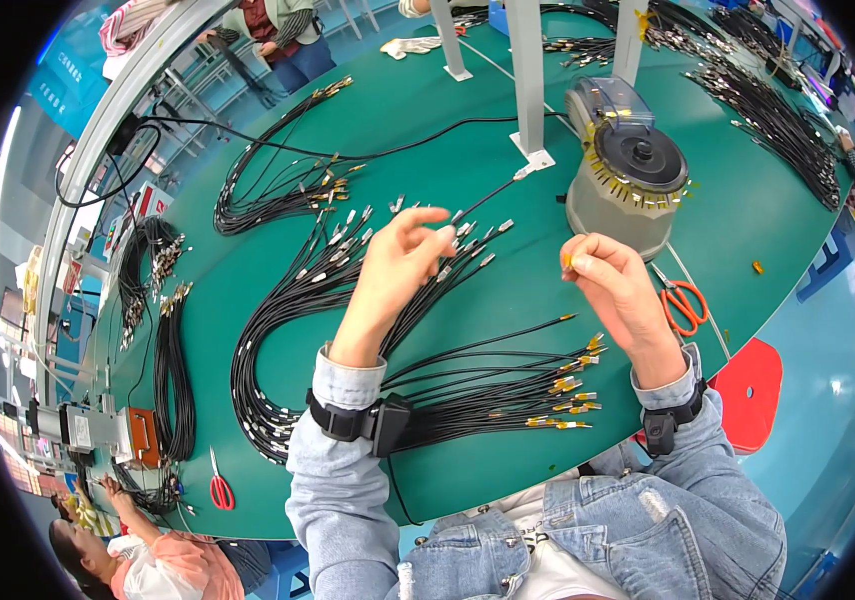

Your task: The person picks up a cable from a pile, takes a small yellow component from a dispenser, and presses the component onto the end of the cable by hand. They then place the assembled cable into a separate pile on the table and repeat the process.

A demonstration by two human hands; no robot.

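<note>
My left hand [398,272] is closed in a pinch on a thin black cable [486,198], whose silvery connector end points up and to the right, above the green table. Between the thumb and forefinger of my right hand [620,290] is a small piece of yellow tape [570,262], apart from the cable. Just beyond that hand stands a round tape dispenser [620,205] with short yellow strips around its black disc. Under my left hand lies a curved bundle of black cables [253,345]. Several cable ends with yellow tape [570,385] lie between my forearms.
Orange-handled scissors [686,308] lie right of the dispenser; red-handled scissors [221,490] are at the near left. More cable bundles [773,125] rest on the green table [468,465]. A white metal post [528,90] rises behind. Co-workers sit around, one at lower left [163,560].
</note>
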